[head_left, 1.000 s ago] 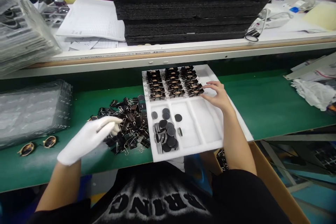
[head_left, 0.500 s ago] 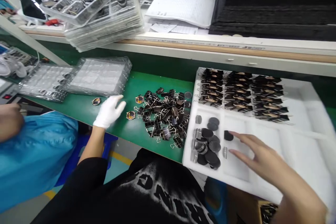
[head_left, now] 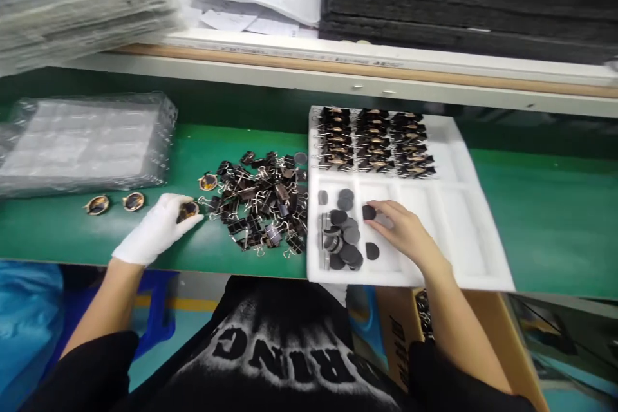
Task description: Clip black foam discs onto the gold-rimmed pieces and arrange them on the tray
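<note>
My left hand, in a white glove, has thumb and fingers closed round a small round part with a pale rim and amber middle. A similar round part lies just beyond it, beside a heap of black binder clips. My bare right hand pinches a black disc by its edge, over a compartment of the white foam tray. Another dark disc lies below it in that compartment. Several grey and black discs fill the compartment to the left.
Rows of binder clips clamped on pale-edged parts line the tray's back. Two more round parts lie on the green table at left, before stacked clear trays. A shelf edge runs across behind. A blue sleeve shows lower left.
The view has swung to the right. My left hand, earlier apart from the round parts, now grips one. My right hand, earlier spread near the discs, now pinches a black one.
</note>
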`<state>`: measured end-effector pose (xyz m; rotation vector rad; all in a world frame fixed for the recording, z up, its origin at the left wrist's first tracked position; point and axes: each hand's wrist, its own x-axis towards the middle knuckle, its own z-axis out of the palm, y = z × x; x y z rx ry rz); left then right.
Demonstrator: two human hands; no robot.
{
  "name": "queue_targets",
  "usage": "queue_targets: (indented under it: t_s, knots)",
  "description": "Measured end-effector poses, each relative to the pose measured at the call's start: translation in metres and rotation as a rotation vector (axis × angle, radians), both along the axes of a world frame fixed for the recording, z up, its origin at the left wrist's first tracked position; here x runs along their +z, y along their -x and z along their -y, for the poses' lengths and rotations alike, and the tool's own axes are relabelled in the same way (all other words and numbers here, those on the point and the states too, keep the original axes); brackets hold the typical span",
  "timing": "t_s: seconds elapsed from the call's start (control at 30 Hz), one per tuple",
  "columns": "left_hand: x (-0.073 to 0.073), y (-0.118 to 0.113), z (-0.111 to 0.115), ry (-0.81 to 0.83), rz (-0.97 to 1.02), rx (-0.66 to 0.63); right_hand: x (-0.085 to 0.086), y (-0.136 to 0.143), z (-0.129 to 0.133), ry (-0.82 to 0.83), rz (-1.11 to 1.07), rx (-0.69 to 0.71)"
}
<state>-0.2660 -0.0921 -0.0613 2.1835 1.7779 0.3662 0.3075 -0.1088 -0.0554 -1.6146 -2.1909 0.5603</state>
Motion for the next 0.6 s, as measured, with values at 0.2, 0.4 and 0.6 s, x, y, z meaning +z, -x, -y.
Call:
queue_targets:
  t_s: [0.2, 0.4, 0.6]
  knots:
    - [0.048, -0.042, -0.014, -0.263, 0.139, -0.056, 0.025, 0.015, -0.008, -0.164, -0.277, -0.156]
    - [0.089, -0.173, -0.051, -0.305, 0.053, -0.533, 0.067, 0.082, -0.037, 0.040, -0.707, -0.031]
    - [0.071, -0.228, -0.085, -0.509, 0.043, -0.657, 0.064, 0.124, -0.053, -0.053, -0.708, -0.043]
